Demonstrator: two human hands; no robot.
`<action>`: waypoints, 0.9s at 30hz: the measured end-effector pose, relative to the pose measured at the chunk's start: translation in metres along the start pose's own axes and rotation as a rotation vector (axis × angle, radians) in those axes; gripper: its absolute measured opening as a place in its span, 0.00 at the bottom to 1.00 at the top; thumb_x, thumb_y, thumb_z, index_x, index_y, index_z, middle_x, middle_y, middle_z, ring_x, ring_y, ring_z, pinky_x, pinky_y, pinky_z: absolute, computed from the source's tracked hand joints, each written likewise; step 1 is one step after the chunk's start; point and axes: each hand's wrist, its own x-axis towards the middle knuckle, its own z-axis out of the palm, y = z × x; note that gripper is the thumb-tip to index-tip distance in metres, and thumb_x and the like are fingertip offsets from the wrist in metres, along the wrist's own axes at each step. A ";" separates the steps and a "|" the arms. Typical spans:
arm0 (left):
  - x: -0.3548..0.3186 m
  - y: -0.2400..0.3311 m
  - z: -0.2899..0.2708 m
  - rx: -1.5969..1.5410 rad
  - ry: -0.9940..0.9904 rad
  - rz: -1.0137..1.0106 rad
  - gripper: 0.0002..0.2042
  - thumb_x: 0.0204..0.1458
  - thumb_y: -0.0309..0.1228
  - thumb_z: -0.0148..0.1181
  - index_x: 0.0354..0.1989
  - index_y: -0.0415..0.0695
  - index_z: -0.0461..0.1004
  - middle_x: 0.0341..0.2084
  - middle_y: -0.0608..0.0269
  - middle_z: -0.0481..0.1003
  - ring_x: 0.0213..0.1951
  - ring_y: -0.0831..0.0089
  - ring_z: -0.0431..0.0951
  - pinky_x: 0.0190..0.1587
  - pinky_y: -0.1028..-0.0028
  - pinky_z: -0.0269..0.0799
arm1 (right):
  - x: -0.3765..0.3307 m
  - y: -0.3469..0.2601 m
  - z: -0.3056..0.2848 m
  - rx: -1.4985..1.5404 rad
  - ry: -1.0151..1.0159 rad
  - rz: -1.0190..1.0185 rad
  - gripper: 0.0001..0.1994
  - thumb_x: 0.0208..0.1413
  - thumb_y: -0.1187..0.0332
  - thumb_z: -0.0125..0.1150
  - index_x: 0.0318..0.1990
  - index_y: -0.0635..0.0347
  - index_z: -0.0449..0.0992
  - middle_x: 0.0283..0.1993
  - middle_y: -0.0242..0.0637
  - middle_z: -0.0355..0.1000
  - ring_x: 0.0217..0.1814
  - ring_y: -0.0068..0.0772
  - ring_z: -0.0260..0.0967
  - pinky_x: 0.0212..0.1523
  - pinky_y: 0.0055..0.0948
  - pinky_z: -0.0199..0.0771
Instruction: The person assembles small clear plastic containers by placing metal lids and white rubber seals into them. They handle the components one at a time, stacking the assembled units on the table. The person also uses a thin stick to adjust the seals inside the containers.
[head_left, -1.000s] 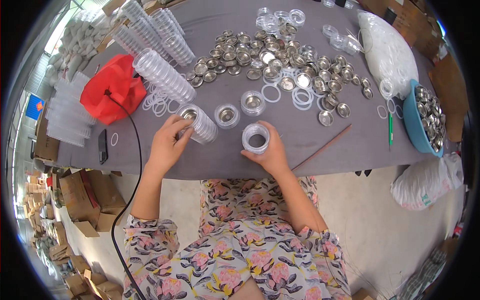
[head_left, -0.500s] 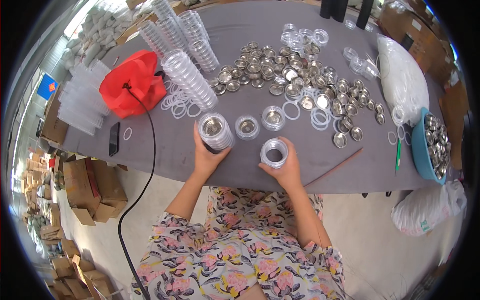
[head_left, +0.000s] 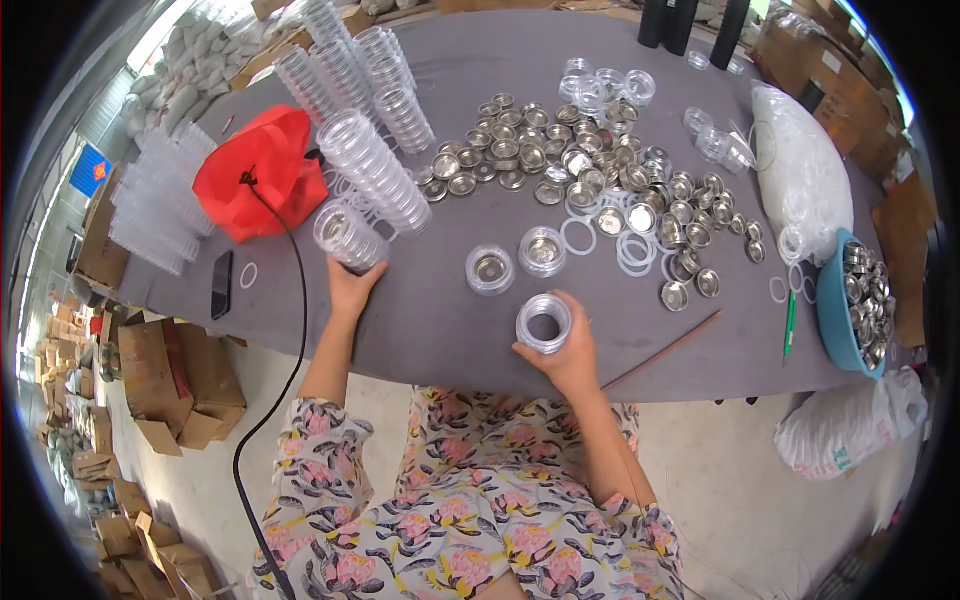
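Note:
My left hand (head_left: 352, 285) is wrapped round a short stack of clear round plastic cases (head_left: 350, 234), beside a taller stack of clear cases (head_left: 372, 172). Metal shows inside the top case. Near the table's front edge, my right hand (head_left: 572, 358) grips a clear plastic ring piece (head_left: 528, 338) with an open middle; whether it is one piece or several stacked cannot be told. Between my hands sit two clear cases with metal cups inside: a left case (head_left: 490, 270) and a right case (head_left: 542, 251).
Many shiny metal cups (head_left: 531, 158) and white rings (head_left: 578, 236) lie beyond my hands. More clear stacks (head_left: 340, 75) stand far left, near a red cloth-like cover (head_left: 262, 172) with a black cable. A brown stick (head_left: 662, 350), phone (head_left: 222, 285) and blue basin (head_left: 838, 300) lie around.
My left hand has moved left and slightly away from me with its stack of cases, up to the taller stack. My right hand still holds the ring piece, almost in place.

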 end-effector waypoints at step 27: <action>-0.042 0.167 0.114 -0.015 -0.688 0.295 0.15 0.43 0.19 0.60 0.41 0.45 0.74 0.28 0.65 0.74 0.25 0.75 0.73 0.28 0.77 0.68 | -0.001 0.003 -0.004 -0.013 0.002 -0.005 0.42 0.30 0.60 0.77 0.56 0.62 0.61 0.53 0.46 0.65 0.55 0.50 0.64 0.55 0.40 0.64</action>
